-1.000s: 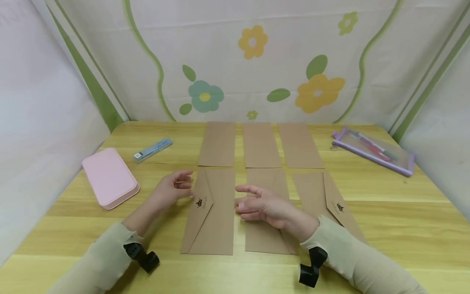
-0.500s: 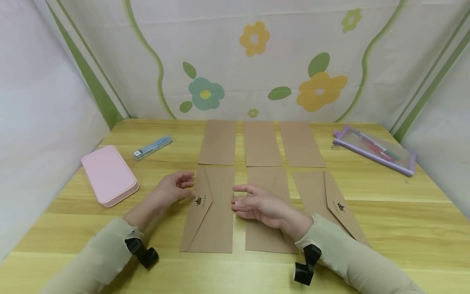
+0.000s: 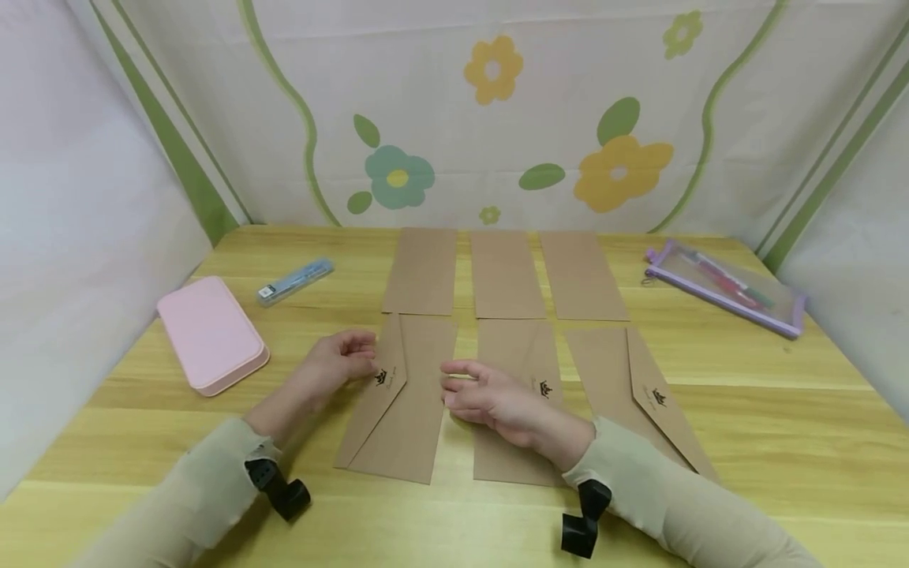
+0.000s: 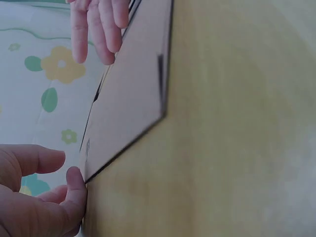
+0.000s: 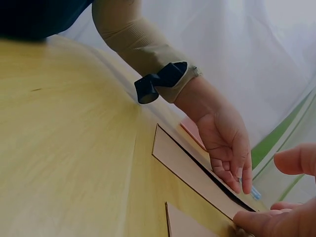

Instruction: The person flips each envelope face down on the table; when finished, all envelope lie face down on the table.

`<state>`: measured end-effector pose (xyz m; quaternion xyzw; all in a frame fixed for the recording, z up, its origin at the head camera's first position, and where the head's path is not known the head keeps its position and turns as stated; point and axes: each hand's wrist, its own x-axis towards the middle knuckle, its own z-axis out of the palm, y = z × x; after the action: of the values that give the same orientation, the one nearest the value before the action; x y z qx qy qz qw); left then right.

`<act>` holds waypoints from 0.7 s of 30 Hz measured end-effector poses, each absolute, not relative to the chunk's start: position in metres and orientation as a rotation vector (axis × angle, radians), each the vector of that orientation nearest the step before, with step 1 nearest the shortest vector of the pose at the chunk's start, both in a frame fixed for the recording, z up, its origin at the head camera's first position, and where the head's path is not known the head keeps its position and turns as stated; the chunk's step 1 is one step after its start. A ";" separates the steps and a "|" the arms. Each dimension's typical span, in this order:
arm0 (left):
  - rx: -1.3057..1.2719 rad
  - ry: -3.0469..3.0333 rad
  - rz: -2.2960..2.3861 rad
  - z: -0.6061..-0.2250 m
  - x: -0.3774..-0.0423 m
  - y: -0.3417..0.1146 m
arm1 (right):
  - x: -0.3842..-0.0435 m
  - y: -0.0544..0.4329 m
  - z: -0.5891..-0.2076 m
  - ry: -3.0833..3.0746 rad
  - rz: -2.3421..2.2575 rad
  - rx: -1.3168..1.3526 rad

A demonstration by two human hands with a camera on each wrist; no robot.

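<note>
Two rows of brown kraft envelopes lie on the table. My left hand [image 3: 330,367] touches the left edge of the front-left envelope [image 3: 412,410], whose pointed flap carries a black crown print. In the left wrist view one fingertip meets that envelope's edge, the thumb standing apart. My right hand [image 3: 500,398] has its fingertips at the same envelope's right edge and hovers over the front-middle envelope [image 3: 500,461], partly hiding it. The right wrist view has the right fingers [image 5: 256,222] at the envelope's edge, thumb apart. A front-right envelope [image 3: 604,371] is partly under the right forearm.
Behind lie three plain envelopes, left [image 3: 420,272], middle [image 3: 507,276] and right [image 3: 584,276]. A pink case [image 3: 211,335] and a clear blue pencil-lead-like box [image 3: 295,282] are at left. A purple-edged mesh zip pouch [image 3: 724,288] with pens lies at right.
The front-left envelope has turned slightly clockwise and slid away from me, its near end shifting left. My right hand has moved a little left, uncovering the middle envelope's crown print.
</note>
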<state>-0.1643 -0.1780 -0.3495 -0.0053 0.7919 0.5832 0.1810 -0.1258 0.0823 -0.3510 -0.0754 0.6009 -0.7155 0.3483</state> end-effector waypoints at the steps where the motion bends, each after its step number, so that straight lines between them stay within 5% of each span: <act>1: -0.019 2.239 1.650 -0.349 -0.164 -0.178 | -0.126 0.082 -0.351 1.561 -1.853 -0.200; 21: -0.009 2.236 1.913 -0.350 -0.158 -0.192 | -0.129 0.066 -0.352 1.583 -1.851 -0.254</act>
<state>-0.1580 -0.1920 -0.3496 -0.0031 0.7561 0.6469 0.0995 -0.1285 0.0663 -0.3523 -0.0976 0.6080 -0.7111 0.3393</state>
